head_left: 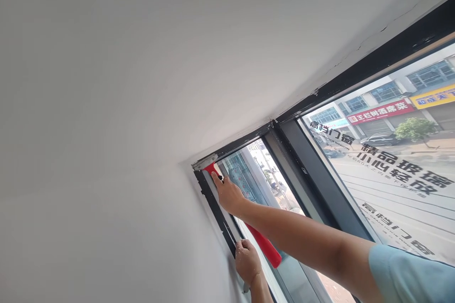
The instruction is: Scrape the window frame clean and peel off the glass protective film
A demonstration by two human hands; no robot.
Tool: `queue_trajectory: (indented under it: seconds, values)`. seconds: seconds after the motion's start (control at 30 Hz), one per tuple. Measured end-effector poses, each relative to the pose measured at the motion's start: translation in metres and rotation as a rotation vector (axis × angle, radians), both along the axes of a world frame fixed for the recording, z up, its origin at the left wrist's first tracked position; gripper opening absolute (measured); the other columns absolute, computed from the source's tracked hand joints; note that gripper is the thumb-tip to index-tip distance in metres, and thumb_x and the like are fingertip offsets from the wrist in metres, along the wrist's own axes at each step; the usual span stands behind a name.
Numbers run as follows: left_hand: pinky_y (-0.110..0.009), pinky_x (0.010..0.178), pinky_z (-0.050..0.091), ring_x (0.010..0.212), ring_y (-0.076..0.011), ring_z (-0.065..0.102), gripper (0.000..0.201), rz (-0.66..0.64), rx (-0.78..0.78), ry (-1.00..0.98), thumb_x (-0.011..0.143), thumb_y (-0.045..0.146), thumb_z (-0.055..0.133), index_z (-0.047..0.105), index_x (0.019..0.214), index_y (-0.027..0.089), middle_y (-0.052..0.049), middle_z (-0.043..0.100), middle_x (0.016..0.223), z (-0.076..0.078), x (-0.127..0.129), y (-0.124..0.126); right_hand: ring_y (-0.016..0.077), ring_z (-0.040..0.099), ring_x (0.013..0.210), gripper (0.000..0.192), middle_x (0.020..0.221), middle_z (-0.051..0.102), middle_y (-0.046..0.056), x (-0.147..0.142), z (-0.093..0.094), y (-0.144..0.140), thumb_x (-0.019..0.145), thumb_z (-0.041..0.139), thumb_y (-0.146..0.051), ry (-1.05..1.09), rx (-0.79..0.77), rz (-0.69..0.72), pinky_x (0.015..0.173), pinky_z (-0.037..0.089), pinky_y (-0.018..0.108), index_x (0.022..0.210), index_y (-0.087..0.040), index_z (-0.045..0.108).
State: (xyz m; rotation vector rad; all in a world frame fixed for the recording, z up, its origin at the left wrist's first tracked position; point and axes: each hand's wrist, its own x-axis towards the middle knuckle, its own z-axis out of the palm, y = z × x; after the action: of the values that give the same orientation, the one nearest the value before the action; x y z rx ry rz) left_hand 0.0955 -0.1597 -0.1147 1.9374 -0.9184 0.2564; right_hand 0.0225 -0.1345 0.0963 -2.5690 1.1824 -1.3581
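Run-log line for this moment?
right hand: holds red-handled metal scraper, blade at black window frame corner | left hand: lower, by frame, contents unclear

Daylight enters through the glass (408,220) on both sides of the black window mullion (313,184). Left of it, the narrow pane (279,187) glares nearly white in places; above the mullion, the ceiling (213,57) dims to flat grey. Right of it, the red shop sign (380,111) seems slightly soft.
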Motion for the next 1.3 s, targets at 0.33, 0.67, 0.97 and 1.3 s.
queue_trajectory:
  seconds: [0.33,0.67,0.97,1.3]
  values:
    - [-0.031,0.066,0.039,0.084,-0.0234,0.061,0.033,-0.012,-0.005,-0.019,0.094,0.024,0.032,0.062,0.09,0.014,-0.01,0.066,0.097,-0.006,0.005,-0.006,0.025,0.063,0.076,0.055,0.101,0.06,0.015,0.001,0.003,-0.007,0.097,0.03,-0.029,-0.026,-0.099,-0.001,0.065,0.051,0.036,0.151,-0.026,0.018]
    - [-0.033,0.066,0.039,0.081,-0.0242,0.061,0.033,-0.022,0.014,0.004,0.094,0.025,0.03,0.062,0.09,0.016,-0.01,0.066,0.097,-0.003,0.001,-0.001,0.025,0.062,0.076,0.052,0.101,0.06,0.014,0.001,0.005,-0.004,0.098,0.026,-0.028,-0.036,-0.122,-0.009,0.062,0.05,0.034,0.149,-0.025,0.022]
    - [-0.034,0.074,0.038,0.092,-0.0266,0.06,0.034,-0.065,0.067,0.024,0.095,0.025,0.026,0.059,0.097,0.015,-0.01,0.064,0.106,0.003,-0.002,0.005,0.024,0.063,0.074,0.053,0.102,0.061,0.014,0.0,0.008,-0.003,0.098,0.028,-0.028,-0.044,-0.107,-0.022,0.062,0.05,0.034,0.15,-0.024,0.021]
    - [-0.034,0.069,0.036,0.086,-0.026,0.06,0.032,-0.046,0.067,0.022,0.094,0.026,0.028,0.058,0.089,0.017,-0.01,0.065,0.1,0.003,-0.003,0.004,0.0249,0.063,0.077,0.052,0.104,0.061,0.014,-0.005,0.0,-0.005,0.098,0.028,-0.028,-0.019,-0.119,-0.023,0.063,0.051,0.035,0.15,-0.025,0.022]
